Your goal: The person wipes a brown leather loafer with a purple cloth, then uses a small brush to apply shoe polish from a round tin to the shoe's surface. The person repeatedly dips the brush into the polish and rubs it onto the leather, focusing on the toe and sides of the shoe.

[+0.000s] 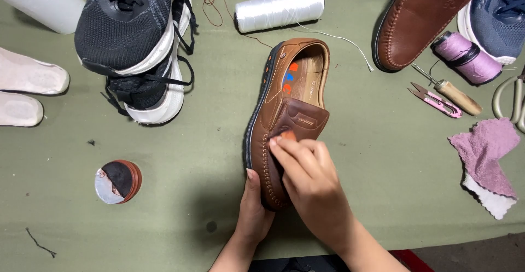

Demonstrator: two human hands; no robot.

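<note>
On green cloth, left hand steadies brown loafer (stitched seam); right hand pinches orange pad.

Both forearms are seen bare, without sleeves; the left hand and right hand are ungloved, nails kept short.

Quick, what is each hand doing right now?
Left hand: closed around the toe of the brown shoe, steadying it.
Right hand: fingertips pinching a small orange piece against the shoe's top.
</note>
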